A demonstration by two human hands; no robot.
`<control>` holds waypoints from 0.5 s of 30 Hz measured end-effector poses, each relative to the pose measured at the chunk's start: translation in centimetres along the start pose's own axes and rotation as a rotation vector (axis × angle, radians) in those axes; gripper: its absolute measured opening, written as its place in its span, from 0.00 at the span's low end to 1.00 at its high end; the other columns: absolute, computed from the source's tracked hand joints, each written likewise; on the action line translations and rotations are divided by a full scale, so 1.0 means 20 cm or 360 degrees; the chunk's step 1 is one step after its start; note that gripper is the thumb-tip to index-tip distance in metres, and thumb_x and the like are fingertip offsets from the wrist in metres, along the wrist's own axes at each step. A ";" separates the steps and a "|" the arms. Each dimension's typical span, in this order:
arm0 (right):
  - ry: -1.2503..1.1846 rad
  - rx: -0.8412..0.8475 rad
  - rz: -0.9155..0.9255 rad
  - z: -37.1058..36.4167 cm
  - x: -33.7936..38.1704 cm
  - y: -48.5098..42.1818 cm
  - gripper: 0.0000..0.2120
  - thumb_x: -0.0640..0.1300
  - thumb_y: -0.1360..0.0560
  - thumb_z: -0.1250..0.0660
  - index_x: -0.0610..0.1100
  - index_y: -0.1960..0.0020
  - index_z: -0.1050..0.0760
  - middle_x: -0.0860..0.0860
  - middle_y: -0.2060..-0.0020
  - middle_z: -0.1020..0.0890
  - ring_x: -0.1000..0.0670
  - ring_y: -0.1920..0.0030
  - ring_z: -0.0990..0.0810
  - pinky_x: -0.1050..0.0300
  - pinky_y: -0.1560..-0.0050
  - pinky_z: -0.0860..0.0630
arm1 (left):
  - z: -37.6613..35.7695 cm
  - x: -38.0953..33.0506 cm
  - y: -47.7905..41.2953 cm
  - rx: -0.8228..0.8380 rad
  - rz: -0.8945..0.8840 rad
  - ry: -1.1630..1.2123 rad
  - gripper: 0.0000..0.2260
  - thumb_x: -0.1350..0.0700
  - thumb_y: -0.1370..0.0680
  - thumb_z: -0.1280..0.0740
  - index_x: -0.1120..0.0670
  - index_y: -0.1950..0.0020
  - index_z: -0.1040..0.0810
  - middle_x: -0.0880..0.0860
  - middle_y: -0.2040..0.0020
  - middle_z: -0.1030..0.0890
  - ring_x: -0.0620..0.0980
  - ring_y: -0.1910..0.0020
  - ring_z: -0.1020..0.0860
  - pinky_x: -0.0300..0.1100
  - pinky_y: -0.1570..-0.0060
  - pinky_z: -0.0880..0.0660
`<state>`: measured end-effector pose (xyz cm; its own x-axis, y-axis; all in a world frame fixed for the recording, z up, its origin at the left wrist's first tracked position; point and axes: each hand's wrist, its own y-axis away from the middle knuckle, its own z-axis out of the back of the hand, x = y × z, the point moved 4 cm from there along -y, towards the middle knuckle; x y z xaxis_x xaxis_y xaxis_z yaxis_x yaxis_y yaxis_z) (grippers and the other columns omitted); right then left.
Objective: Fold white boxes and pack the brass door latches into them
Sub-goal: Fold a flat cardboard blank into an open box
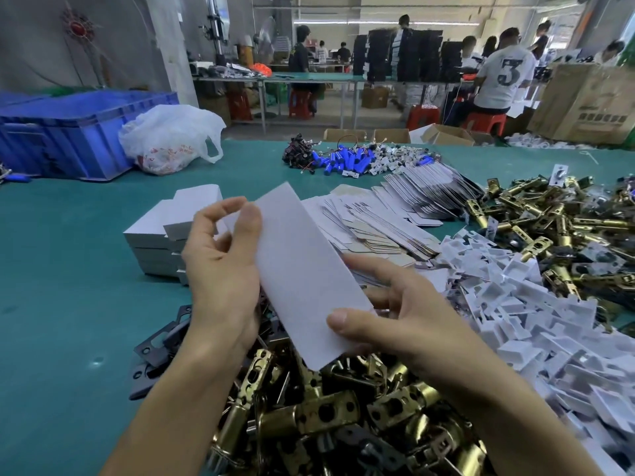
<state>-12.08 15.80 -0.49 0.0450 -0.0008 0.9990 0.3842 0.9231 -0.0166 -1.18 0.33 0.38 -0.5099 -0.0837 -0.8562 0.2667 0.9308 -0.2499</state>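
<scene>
Left hand (223, 269) and right hand (395, 314) pinch the flat white box (295, 262); pressing opposite creases inward should open it square.

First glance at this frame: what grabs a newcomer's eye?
The long white box held up mid-frame, with the left hand pinching its far end and the right hand its near end. Just below, a heap of brass latches fills the near edge of the green table. White plastic pieces spread along the right.
</scene>
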 end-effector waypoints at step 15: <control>-0.0379 -0.0126 0.0056 0.09 -0.04 -0.04 0.16 0.54 0.30 0.31 0.46 0.49 0.17 0.50 0.57 0.14 0.58 0.63 0.17 0.70 0.68 0.26 | -0.11 0.04 0.10 0.0642 0.0429 -0.0172 0.26 0.59 0.36 0.18 0.57 0.41 0.23 0.55 0.51 0.13 0.55 0.53 0.14 0.54 0.54 0.16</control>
<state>-14.16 15.69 -1.19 -0.1556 0.1300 0.9792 0.4576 0.8880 -0.0452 -2.85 3.00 0.28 -0.2972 0.0846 -0.9511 0.6834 0.7145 -0.1500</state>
